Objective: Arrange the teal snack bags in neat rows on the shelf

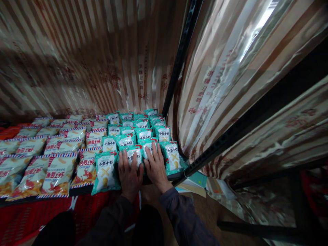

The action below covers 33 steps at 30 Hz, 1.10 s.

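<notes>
Head view showed the left hand (130, 176) and right hand (156, 167) open, fingers resting on teal packets (106, 171) along the shelf (82, 191). Rows looked largely filled, slightly uneven; whether anything remained undone was unclear.

The teal packets (106, 172) carry the label "小鱼小虾". The stripe-edged packets (58, 174) bear red lettering ending in "虾". Print on the sheeting (205, 85) is illegible.
</notes>
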### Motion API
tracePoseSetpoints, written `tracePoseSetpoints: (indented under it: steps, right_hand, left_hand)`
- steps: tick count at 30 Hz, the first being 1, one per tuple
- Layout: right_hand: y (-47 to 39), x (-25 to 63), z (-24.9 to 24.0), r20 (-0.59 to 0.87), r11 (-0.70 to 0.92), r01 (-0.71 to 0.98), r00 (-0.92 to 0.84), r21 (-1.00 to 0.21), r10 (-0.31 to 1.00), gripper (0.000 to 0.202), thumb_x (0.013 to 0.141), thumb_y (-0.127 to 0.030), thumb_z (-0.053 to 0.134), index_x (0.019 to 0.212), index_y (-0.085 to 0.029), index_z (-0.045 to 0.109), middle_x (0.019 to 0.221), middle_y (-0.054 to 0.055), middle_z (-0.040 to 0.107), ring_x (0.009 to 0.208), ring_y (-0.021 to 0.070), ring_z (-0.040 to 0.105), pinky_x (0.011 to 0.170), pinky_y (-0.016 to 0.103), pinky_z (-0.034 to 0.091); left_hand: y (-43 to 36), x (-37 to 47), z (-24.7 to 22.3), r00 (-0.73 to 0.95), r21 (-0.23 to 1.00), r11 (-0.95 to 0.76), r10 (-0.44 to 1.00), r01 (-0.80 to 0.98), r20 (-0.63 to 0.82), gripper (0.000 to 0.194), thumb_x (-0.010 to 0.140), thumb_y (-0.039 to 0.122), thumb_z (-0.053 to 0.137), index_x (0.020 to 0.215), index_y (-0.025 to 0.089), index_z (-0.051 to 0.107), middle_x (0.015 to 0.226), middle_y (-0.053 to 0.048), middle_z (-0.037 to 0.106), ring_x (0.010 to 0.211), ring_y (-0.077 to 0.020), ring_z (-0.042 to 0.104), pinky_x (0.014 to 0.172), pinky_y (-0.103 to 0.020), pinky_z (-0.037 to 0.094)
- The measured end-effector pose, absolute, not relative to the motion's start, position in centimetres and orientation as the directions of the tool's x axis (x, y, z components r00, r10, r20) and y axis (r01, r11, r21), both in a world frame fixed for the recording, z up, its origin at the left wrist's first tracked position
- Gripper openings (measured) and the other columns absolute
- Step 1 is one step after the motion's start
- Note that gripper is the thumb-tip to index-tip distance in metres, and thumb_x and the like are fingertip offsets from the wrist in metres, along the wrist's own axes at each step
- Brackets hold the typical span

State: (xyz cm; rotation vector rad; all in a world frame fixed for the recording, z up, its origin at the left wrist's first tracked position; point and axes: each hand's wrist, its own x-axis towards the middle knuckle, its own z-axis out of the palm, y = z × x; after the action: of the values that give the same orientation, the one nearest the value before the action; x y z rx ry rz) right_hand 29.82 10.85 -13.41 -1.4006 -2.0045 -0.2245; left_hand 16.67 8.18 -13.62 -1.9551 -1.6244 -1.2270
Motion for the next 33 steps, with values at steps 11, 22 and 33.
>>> tracePoseSetpoints:
  steps: [11, 22, 33]
  right_hand:
    - [10.6, 30.0, -13.9, 0.611, 0.449, 0.824, -0.166, -0.344, 0.774, 0.057, 0.092, -0.028, 0.046, 0.145, -0.016, 0.029, 0.156, 0.012, 0.013, 0.144, 0.0302, 0.006, 0.111, 0.054, 0.030]
    - [10.5, 30.2, -14.1, 0.646, 0.486, 0.791, -0.156, -0.371, 0.747, 0.053, 0.089, -0.020, 0.045, 0.142, -0.017, 0.035, 0.152, 0.012, 0.027, 0.143, 0.0262, 0.019, 0.110, 0.050, 0.035]
    - [8.2, 32.7, -12.3, 0.740, 0.308, 0.897, 0.032, -0.318, 0.672, 0.052, 0.093, -0.024, 0.039, 0.144, -0.017, 0.029, 0.155, 0.014, 0.019, 0.144, 0.0281, 0.013, 0.110, 0.055, 0.029]
  left_hand:
    - [8.3, 16.4, -13.8, 0.041, 0.225, -0.366, 0.595, 0.903, 0.803, 0.050, 0.081, 0.028, 0.059, 0.128, 0.012, 0.049, 0.146, -0.020, 0.035, 0.139, -0.0371, 0.022, 0.107, -0.056, 0.030]
    - [8.5, 16.5, -14.0, 0.010, 0.221, -0.332, 0.573, 0.917, 0.820, 0.048, 0.083, 0.028, 0.056, 0.127, 0.009, 0.050, 0.142, -0.023, 0.040, 0.138, -0.0354, 0.026, 0.105, -0.054, 0.033]
    - [8.2, 16.5, -14.1, 0.013, 0.205, -0.352, 0.528, 0.913, 0.849, 0.054, 0.081, 0.031, 0.060, 0.130, 0.011, 0.048, 0.143, -0.023, 0.039, 0.137, -0.0361, 0.029, 0.105, -0.054, 0.033]
